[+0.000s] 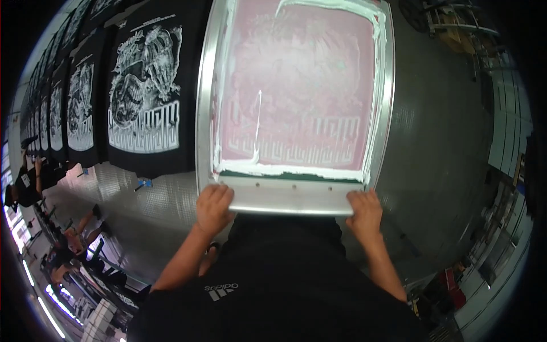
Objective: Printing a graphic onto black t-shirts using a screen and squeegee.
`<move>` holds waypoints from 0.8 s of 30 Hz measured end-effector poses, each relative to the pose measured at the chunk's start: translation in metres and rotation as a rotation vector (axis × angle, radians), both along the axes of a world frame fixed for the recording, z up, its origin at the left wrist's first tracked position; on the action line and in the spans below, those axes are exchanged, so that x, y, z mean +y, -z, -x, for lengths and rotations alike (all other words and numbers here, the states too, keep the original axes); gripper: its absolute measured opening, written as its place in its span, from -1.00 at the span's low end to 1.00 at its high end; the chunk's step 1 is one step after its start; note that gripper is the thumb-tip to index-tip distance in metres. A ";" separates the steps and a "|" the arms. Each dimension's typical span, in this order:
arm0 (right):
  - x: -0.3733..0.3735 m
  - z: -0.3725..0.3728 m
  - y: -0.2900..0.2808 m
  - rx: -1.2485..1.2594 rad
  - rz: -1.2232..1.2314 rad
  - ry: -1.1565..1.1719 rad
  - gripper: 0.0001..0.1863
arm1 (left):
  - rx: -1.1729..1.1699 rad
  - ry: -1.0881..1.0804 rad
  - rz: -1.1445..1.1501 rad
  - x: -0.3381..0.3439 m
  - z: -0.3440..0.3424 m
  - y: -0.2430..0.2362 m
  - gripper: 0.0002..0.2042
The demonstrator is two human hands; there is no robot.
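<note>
The person wears a black top (319,296) with short sleeves and a pale chest emblem (221,291) of slanted bars and lettering. Below it shows a black lower garment (285,229). The left hand (213,208) and right hand (366,211) are ungloved, the forearms bare.

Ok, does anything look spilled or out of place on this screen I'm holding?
Yes: a thin white streak rises from near the bottom edge of the pink mesh, left of centre. It looks like a stray drip, unlike the white bands along the mesh's edges.
</note>
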State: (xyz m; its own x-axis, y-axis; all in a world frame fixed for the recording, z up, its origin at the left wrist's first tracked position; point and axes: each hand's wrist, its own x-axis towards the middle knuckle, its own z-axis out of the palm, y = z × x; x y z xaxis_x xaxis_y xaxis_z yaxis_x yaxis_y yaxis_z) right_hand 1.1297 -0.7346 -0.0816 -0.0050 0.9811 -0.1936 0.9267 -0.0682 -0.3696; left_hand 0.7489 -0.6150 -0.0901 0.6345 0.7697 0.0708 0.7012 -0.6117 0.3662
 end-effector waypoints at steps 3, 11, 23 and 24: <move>0.043 -0.016 0.007 -0.030 -0.046 0.007 -0.51 | -0.007 -0.032 0.001 0.048 -0.004 0.022 -0.47; 0.288 -0.102 0.015 -0.246 -0.069 0.126 -0.45 | 0.141 -0.048 -0.118 0.328 -0.102 0.016 -0.63; 0.389 -0.164 0.000 -0.187 -0.067 0.007 -0.61 | 0.119 0.005 -0.079 0.422 -0.157 -0.037 -0.60; 0.353 -0.149 -0.014 -0.150 -0.116 -0.028 -0.63 | 0.152 0.018 -0.100 0.390 -0.130 -0.039 -0.60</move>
State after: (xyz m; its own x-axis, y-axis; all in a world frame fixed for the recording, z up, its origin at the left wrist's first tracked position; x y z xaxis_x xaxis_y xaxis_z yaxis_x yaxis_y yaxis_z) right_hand 1.2785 -0.3818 -0.0680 -0.0121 0.9967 -0.0801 0.9729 -0.0067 -0.2313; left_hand 0.8792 -0.2245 -0.0507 0.6574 0.7520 0.0485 0.7323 -0.6528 0.1938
